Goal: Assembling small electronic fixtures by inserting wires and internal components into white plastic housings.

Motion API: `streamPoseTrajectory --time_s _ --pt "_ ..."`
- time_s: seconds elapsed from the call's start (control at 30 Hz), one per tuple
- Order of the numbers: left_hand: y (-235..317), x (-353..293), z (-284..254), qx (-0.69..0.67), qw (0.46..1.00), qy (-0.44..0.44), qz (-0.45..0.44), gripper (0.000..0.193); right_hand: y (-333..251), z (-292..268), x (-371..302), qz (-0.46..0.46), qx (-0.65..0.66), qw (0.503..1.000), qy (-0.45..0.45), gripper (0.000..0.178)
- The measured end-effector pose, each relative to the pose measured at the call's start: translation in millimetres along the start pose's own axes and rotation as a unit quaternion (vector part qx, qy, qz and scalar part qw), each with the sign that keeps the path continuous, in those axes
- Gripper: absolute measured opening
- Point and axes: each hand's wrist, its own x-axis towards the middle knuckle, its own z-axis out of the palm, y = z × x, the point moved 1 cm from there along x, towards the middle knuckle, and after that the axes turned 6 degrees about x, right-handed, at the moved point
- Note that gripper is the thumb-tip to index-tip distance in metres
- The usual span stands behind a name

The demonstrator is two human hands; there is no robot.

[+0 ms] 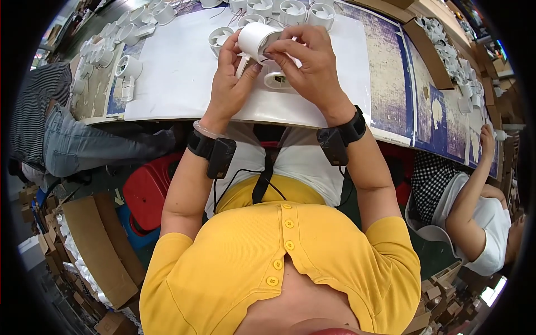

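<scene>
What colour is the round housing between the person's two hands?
The round housing is white; the head view shows it best.

The left-hand grip [233, 75] holds a round white tube [254, 37] from the left side. The right-hand grip [290, 51] is at the tube's open right end, with its fingers bent in close. Just below is a small white part [270, 81] with a bit of green in it. More white fans [293, 11] stand on the bench [386, 72], toward the far side. On the right, a brown box [427, 53] has lots of white pieces. Another person [468, 223] in a white top sits to the right.
</scene>
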Motion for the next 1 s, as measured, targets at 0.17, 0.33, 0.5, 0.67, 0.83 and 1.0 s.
streamPoseTrajectory --time_s 0.17,0.33,0.5,0.67,0.83,1.0 --pt "1 2 -1 0.002 1.000 -0.029 -0.008 0.068 -2 -6 7 -0.050 -0.064 0.995 0.053 0.012" --pt "1 3 -3 -0.020 0.999 -0.040 -0.023 0.068 13 5 0 -0.007 0.006 1.000 -0.025 0.019" --pt "4 2 -1 -0.034 0.997 -0.048 -0.043 0.069 18 8 -6 0.069 0.082 0.992 -0.065 0.013" --pt "7 2 -1 -0.052 0.995 -0.041 -0.069 0.069 18 11 -6 0.080 0.097 0.989 -0.073 0.012" --pt "5 2 -6 -0.031 0.996 -0.050 -0.068 0.067 15 9 -5 0.076 0.079 0.991 -0.073 0.013" --pt "7 4 -4 -0.041 0.995 -0.051 -0.078 0.066 13 5 -4 0.057 0.071 0.992 -0.084 0.013"
